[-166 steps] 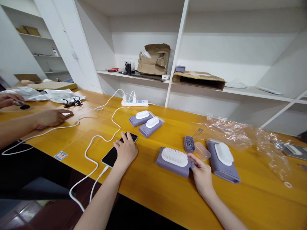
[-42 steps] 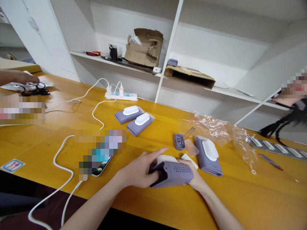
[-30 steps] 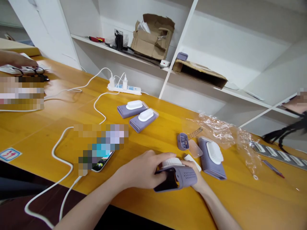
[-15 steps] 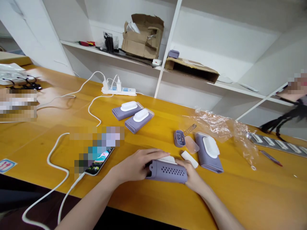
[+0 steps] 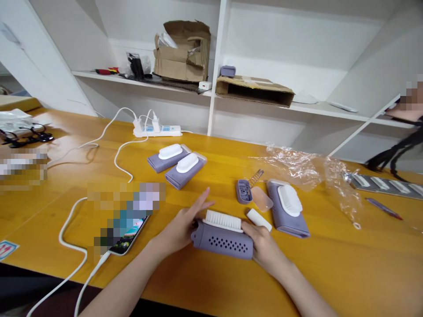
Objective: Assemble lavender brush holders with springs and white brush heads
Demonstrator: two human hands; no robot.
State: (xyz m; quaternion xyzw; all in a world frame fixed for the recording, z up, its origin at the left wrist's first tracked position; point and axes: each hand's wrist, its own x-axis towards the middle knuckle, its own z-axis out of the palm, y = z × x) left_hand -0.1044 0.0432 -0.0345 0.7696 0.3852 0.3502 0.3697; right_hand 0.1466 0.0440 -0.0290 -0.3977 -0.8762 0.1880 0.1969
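Observation:
A purple case [image 5: 228, 245] with rows of round holes in its side is tilted towards me above the table. On its upper face sits a white bristle brush [image 5: 223, 221], bristles up. My right hand [image 5: 266, 246] grips the right end of the case, thumb near the brush. My left hand [image 5: 181, 225] is at the left end with fingers stretched out and apart; whether it touches the case I cannot tell. Just beyond my right hand lie a small white cylinder [image 5: 259, 219], a small purple box [image 5: 243, 192], a metal spring [image 5: 256, 177] and a translucent lid [image 5: 262, 199].
Similar purple cases with white brushes lie at right [image 5: 280, 220] and behind left [image 5: 173, 178]. A phone [image 5: 132, 235] with a white cable is left of me. Clear plastic wrap [image 5: 297, 167], a purple pen-like stick [image 5: 383, 208] and a power strip [image 5: 168, 131] lie farther back.
My left hand's fingers have lifted off the brush and spread, uncovering its bristles. The case has shifted slightly left and down in view, partly with the camera's turn. My right hand keeps its grip.

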